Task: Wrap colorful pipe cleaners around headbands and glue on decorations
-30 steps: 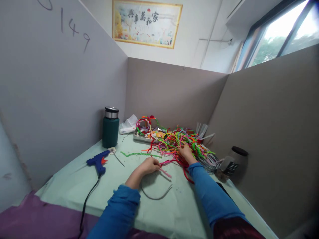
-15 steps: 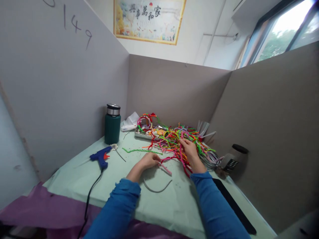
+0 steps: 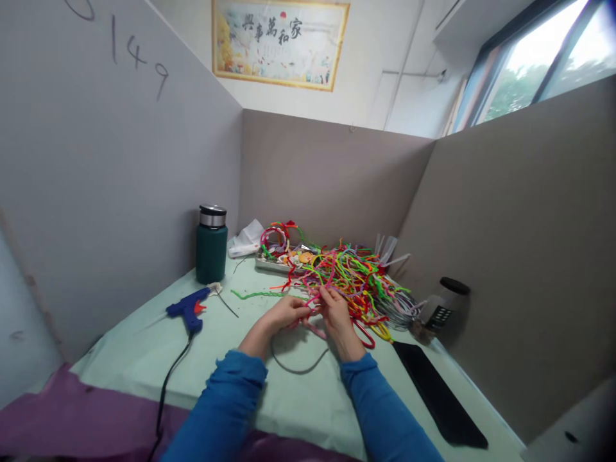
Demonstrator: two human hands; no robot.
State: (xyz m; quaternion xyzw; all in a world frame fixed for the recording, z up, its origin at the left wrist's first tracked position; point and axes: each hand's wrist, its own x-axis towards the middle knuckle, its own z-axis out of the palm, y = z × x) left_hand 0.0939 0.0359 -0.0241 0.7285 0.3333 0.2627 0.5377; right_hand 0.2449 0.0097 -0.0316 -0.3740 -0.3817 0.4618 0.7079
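Blue glue gun [image 3: 187,310] on your far left, lying on the pale green table cover [image 3: 240,385], with its black cord trailing toward you. Just beyond it you've got the dark green bottle [image 3: 211,253] standing upright with its lid on, so no clue what's inside. Next along, farther back, the shallow metal tray [image 3: 275,265] is loaded with little white and orange bits, plus a ring of coloured fuzzy stems.

Nearer you, your left hand [image 3: 289,311] has thumb and fingers pinched together on the pink fuzzy stem [image 3: 312,300]. That stem is bent and sits between your two hands, right in front of the pile, over the grey wire [image 3: 299,372] curved on the cover. Your right hand [image 3: 333,310] is pinching it too, fingertips closed and really near the left ones.

Behind and to the right is the messy multicoloured pile of stems [image 3: 359,269]. Last, the clear jar [image 3: 430,319] has a black lid and something brownish at the bottom, can't tell what.
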